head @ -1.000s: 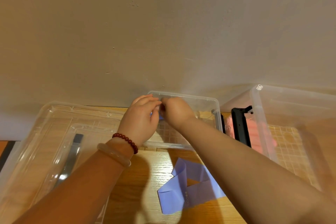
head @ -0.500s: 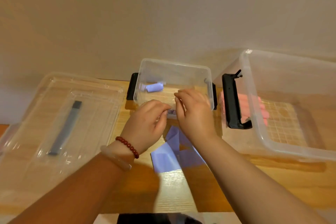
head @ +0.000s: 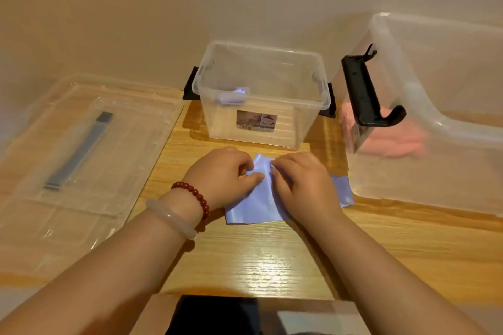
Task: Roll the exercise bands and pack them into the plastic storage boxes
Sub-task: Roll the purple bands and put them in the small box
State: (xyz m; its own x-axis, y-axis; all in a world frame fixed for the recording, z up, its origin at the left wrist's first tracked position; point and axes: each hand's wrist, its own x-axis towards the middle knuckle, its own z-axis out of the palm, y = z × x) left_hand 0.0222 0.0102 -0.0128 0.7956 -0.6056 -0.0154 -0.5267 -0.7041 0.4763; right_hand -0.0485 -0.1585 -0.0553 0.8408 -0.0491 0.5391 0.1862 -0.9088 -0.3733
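Observation:
A lilac exercise band [head: 257, 207] lies crumpled flat on the wooden table in front of the small clear storage box [head: 261, 125]. My left hand [head: 223, 177] and my right hand [head: 302, 185] both pinch the band's far edge, side by side. Inside the small box lies one rolled lilac band [head: 235, 96] near its left wall. A large clear storage box [head: 435, 128] at the right holds pink bands [head: 394, 141], blurred through its wall.
A clear lid [head: 89, 144] with a grey handle strip [head: 79, 151] lies flat at the left. The wall stands just behind the boxes. A dark object [head: 217, 315] sits at the table's near edge. Black latches flank both boxes.
Both hands have drawn back from over the small box to the loose lilac band on the table and taken hold of its far edge. A rolled band now lies in the box.

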